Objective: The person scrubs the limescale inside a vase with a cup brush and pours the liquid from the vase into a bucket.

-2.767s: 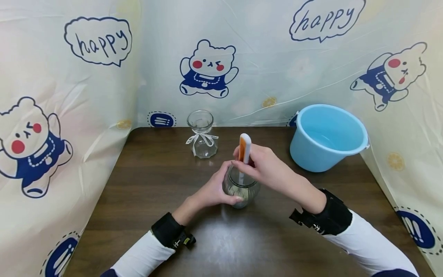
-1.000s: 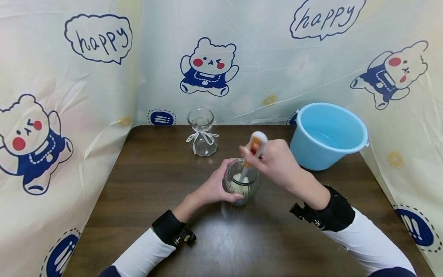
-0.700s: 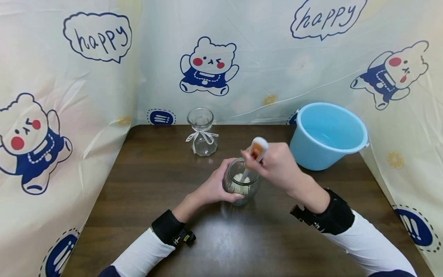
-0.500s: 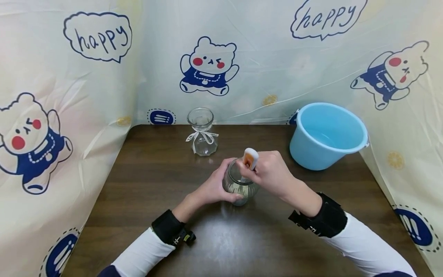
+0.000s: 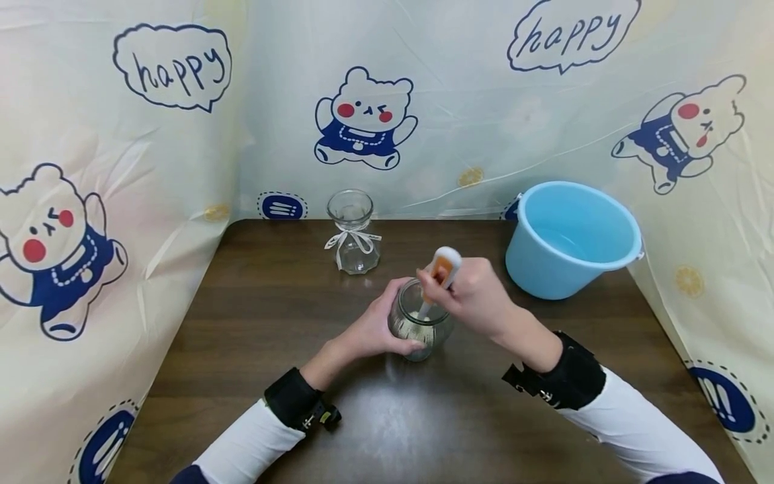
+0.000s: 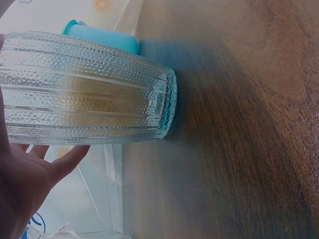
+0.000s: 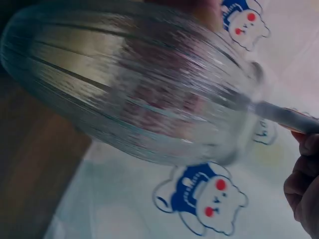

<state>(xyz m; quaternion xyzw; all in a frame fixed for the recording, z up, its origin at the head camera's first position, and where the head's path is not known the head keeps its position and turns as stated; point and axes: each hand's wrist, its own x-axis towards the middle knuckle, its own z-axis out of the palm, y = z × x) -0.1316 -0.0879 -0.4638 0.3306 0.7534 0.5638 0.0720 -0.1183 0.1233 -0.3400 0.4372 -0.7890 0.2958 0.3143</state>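
Observation:
A round ribbed glass jar stands on the dark wooden table. My left hand wraps around its left side; the left wrist view shows the jar against my palm. My right hand grips the orange and white handle of a brush whose stem slants down into the jar's mouth. In the right wrist view the jar fills the frame, with the brush stem entering it and my fingers at the right edge. The brush head is hidden inside.
A small clear glass vase with a white bow stands at the back of the table. A light blue plastic bucket sits at the back right. Cartoon-bear plastic sheeting walls the table on three sides.
The brush handle has tilted and shifted in my right hand while its stem stays in the jar, dipping lower and then rising a little. My left hand has kept its hold on the jar.

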